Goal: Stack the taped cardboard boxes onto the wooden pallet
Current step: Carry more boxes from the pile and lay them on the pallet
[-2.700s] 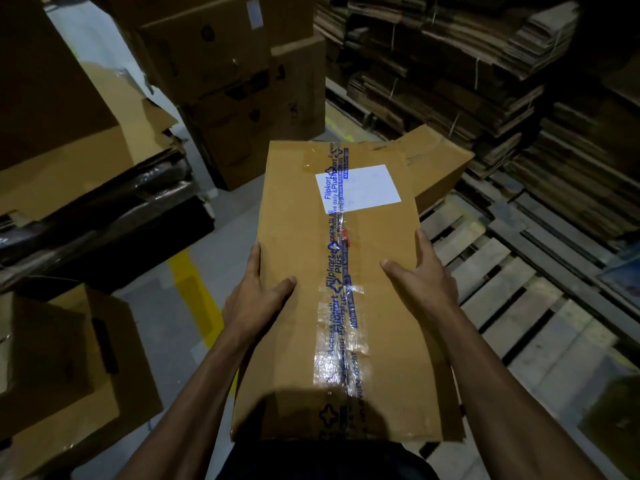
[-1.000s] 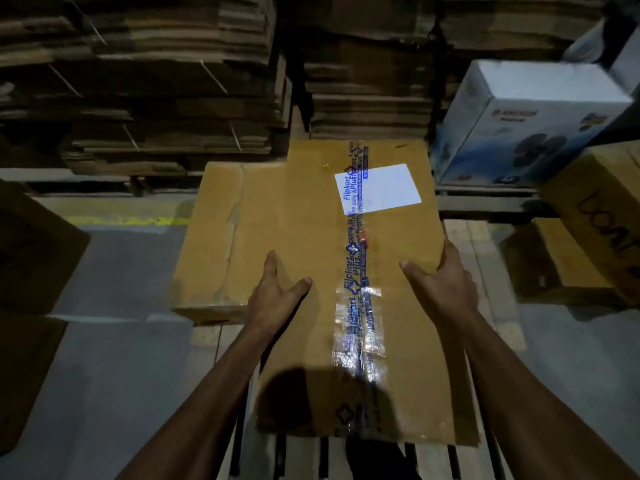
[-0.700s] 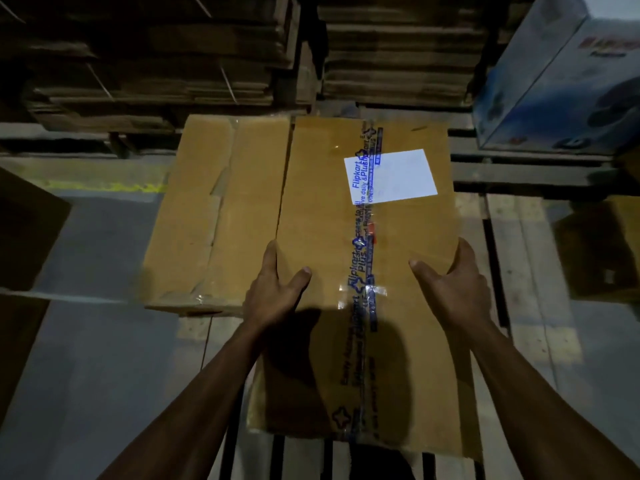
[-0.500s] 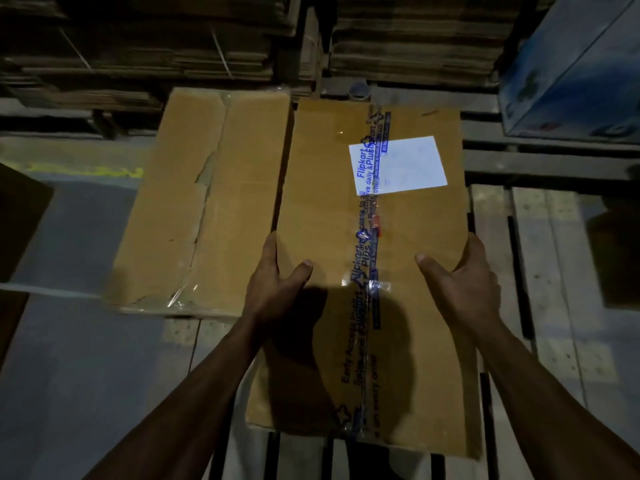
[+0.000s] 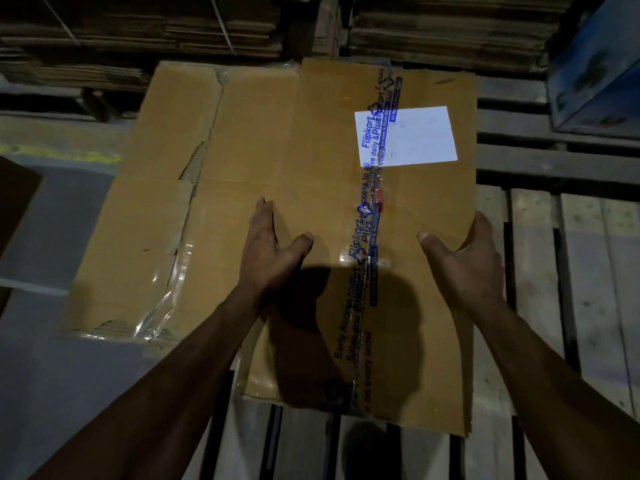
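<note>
Your left hand [image 5: 268, 252] and right hand [image 5: 465, 259] grip taped box [image 5: 374, 237] at frame centre — thumbs on top face, fingers wrapped over left and right edges. Box top carries printed blue tape [image 5: 367, 244] lengthwise and white label [image 5: 412, 136] toward upper right. Second box [image 5: 180, 202] sits just beside it at left, top torn, clear tape peeling. Wooden pallet [image 5: 540, 271] slats show right and below — held box over them; contact unclear. Flattened cardboard stacks [image 5: 173, 26] across top; blue carton [image 5: 595, 64] upper right.
</note>
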A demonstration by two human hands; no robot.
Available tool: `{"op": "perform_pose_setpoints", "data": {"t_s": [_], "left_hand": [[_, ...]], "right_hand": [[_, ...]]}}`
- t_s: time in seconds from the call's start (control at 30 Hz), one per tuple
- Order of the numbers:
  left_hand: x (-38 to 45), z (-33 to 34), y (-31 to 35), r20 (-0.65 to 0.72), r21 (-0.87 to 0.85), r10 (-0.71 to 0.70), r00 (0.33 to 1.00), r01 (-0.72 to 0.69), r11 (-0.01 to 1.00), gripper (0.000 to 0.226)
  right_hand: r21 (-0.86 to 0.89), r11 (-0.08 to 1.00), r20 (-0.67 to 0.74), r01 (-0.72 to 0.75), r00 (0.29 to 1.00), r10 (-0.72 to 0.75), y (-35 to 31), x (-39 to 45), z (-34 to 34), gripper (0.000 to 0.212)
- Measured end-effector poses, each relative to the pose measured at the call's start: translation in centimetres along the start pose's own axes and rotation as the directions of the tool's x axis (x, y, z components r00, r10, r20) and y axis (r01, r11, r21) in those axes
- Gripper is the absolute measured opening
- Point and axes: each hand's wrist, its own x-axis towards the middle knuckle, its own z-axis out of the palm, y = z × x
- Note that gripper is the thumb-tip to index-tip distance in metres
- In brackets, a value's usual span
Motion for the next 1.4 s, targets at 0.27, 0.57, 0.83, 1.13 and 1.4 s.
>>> {"op": "perform_pose_setpoints", "data": {"t_s": [0.27,0.57,0.83,1.13,1.4], "left_hand": [[1.8,1.0,-3.7,0.012,0.554,0.069,0.998,-0.065,0.830,0.097],[1.9,0.5,-4.5,0.128,0.697,0.048,0.991,-0.124,0.706,0.088],[-2.9,-3.3,-6.5,0.340,0.705,0.062,0.938,-0.298,0.643,0.090],[-8.5,-4.7,-10.6,0.404,0.694,0.119,0.907,-0.389,0.606,0.099],[-8.4,-5.0,-10.5,0.462,0.700,0.088,0.883,-0.423,0.575,0.139]], "right_hand": [[-0.070,0.997,0.064,-0.014,0.998,0.018,1.2,1.9,3.7,0.094],[-0.383,0.923,0.066,0.049,0.997,-0.026,0.6,-0.2,4.2,0.082],[-0.643,0.678,0.354,0.356,0.923,-0.149,2.8,-10.5,5.3,0.083],[-0.675,0.444,0.522,0.589,0.807,-0.276,4.3,-17.2,8.4,0.108],[-0.679,0.465,0.466,0.568,0.823,-0.324,4.0,-17.2,8.7,0.091]]}}
